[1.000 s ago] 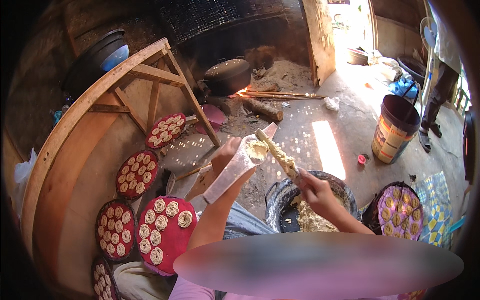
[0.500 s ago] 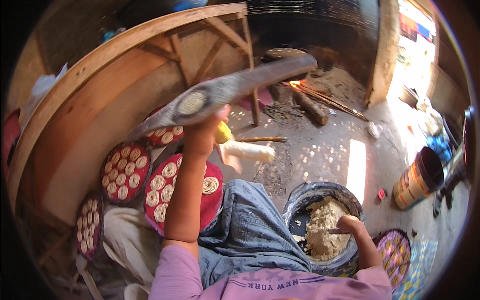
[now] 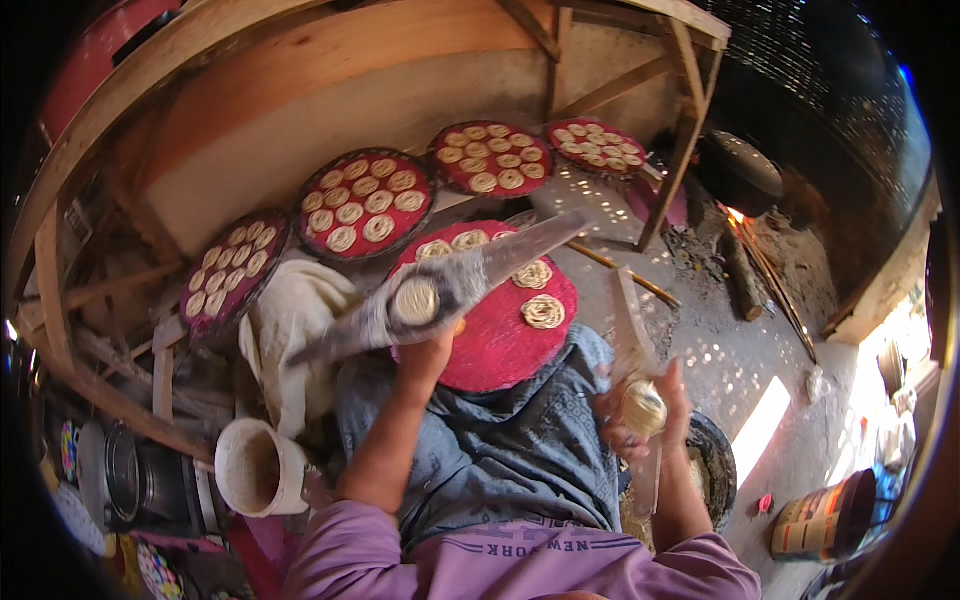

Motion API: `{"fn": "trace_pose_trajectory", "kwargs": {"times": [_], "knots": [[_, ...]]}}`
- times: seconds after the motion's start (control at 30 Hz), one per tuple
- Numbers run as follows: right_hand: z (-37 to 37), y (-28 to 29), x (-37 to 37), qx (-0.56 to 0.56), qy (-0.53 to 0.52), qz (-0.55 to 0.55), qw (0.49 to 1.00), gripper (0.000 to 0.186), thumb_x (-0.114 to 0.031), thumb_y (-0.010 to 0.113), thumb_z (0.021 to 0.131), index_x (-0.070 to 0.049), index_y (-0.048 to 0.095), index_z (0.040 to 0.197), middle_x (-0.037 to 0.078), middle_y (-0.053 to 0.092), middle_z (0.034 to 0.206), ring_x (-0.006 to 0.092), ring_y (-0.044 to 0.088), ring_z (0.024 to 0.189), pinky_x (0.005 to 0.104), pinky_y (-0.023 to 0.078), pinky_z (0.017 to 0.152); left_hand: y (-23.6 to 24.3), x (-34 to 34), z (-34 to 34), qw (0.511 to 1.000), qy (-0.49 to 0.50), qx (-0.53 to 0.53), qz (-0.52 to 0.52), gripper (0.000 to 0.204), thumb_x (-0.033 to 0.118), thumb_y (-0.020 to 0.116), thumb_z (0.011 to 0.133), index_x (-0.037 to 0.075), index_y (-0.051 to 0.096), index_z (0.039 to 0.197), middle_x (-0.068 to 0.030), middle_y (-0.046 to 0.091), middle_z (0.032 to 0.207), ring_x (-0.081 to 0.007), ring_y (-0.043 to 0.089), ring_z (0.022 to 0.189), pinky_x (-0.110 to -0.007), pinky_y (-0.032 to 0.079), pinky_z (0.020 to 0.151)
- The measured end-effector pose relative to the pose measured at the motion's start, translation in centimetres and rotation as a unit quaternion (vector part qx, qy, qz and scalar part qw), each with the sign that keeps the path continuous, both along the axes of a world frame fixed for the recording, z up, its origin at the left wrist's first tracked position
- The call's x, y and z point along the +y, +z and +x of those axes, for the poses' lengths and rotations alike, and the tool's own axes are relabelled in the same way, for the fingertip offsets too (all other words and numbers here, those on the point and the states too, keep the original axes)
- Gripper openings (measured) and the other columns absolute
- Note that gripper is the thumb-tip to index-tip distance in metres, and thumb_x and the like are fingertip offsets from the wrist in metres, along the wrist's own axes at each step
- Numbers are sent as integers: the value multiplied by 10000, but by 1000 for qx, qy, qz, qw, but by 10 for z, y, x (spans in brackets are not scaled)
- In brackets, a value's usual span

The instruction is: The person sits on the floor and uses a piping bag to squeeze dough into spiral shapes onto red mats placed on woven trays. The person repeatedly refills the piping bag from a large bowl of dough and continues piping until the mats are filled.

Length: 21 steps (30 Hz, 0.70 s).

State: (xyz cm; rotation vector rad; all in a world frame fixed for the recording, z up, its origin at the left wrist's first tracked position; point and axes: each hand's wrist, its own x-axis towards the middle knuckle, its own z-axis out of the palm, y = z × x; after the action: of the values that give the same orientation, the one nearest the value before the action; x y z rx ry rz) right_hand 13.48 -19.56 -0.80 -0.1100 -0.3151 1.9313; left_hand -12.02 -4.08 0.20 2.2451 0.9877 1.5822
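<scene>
My left hand (image 3: 428, 358) is closed around the underside of a long wooden hand press (image 3: 475, 268); a round of pale dough (image 3: 416, 301) shows in its opening. The press is tilted above a red cloth-covered round tray (image 3: 480, 365), which carries coiled dough strands (image 3: 543, 311) along its far and right sides. My right hand (image 3: 676, 405) grips a second long wooden piece (image 3: 628, 310), smeared by motion, with a pale round block (image 3: 643, 409) at its middle. Below my right forearm is a dark basin (image 3: 722, 450) with pale dough, partly hidden.
Several round trays of dough coils (image 3: 366, 205) line the wall under a wooden frame (image 3: 690, 60). A dark pot (image 3: 740, 165) stands over a wood fire at the far right. A white bucket (image 3: 255, 468) is on my left, an orange-and-black bucket (image 3: 815, 520) on my right. A stick (image 3: 625, 273) lies on the floor.
The view has swung left. My right hand has come up out of the dough basin and now grips the second wooden piece. My left hand still has the press, now over the tray.
</scene>
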Motion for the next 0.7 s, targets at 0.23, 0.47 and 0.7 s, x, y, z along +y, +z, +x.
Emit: {"fn": "trace_pose_trajectory", "kwargs": {"times": [0.23, 0.47, 0.7], "knots": [[-29, 45, 46, -615, -278, 253, 693, 967, -646, 605, 802, 56, 303, 1394, 88, 532, 972, 110, 504, 626, 260, 414, 531, -3, -62, -35, 958, -137, 101, -231, 426, 83, 796, 736, 44, 614, 1120, -49, 694, 995, -123, 676, 875, -266, 539, 789], [-53, 88, 66, -727, -120, 509, 445, 1004, -575, 735, 741, 102, 308, 1347, 313, 556, 1107, 449, 630, 942, 455, 511, 822, 2, -73, -40, 877, -199, 211, -382, 428, 198, 727, 827, 98, 590, 1220, -117, 669, 1098, -224, 648, 1025, -372, 476, 941], [-70, 71, 62, -758, 45, 451, 470, 997, -586, 692, 768, 97, 279, 1366, 307, 524, 1177, 424, 593, 1052, 445, 484, 893, -69, -80, -22, 839, -392, 52, -373, 551, 200, 694, 859, 92, 462, 1347, -124, 500, 1345, -267, 462, 1270, -410, 316, 1106]]}}
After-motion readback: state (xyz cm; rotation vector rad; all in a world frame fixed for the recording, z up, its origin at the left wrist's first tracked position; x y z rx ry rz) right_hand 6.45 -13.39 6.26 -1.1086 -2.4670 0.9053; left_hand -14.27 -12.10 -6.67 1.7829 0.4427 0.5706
